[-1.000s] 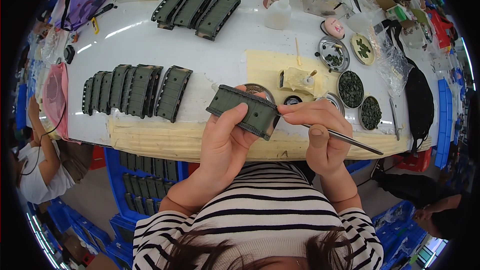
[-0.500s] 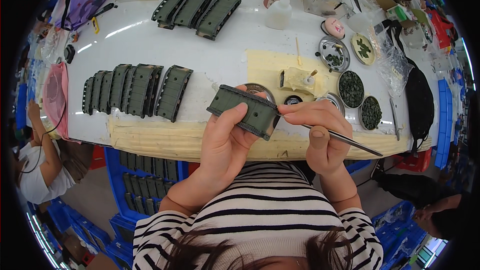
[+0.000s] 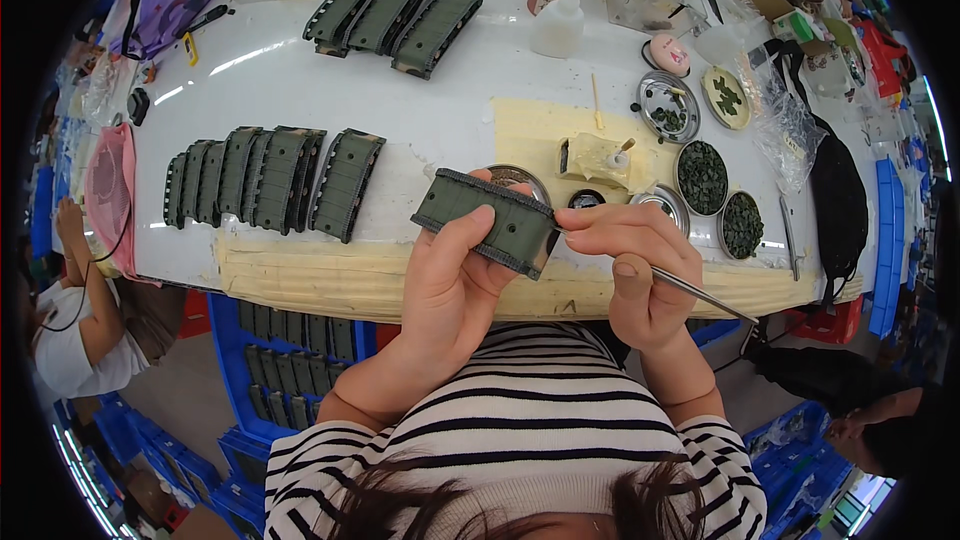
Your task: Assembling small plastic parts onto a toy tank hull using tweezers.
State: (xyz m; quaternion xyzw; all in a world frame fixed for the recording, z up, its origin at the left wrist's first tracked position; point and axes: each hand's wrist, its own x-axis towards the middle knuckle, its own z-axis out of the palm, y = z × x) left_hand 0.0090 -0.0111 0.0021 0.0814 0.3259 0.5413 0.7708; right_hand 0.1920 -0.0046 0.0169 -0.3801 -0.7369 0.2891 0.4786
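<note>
My left hand [image 3: 452, 265] grips a dark green curved piece [image 3: 487, 218] with stitched-looking edges and small dark holes, the thumb lying on its face. At the right end of this piece, the fingertips of my right hand [image 3: 645, 265] are closed together against its edge. Tucked in the same hand is a pair of slim metal tweezers [image 3: 705, 297], its rear end sticking out to the lower right. Whatever the right fingertips pinch at the edge is too small or hidden to make out. Behind the piece a round metal dish [image 3: 541, 190] is partly covered.
Similar green pieces [image 3: 285, 180] stand in a row at left, with more pieces [image 3: 375, 15] farther back. Dishes of small dark green bits [image 3: 702, 178] sit at right, beside a yellowish block [image 3: 605, 162]. A white bottle [image 3: 558, 27] stands behind. A blue crate [image 3: 235, 365] lies below.
My right fingers have closed in slightly at the piece's right edge. The tweezers have turned in my hand, their rear end now a little lower. The green piece has barely shifted.
</note>
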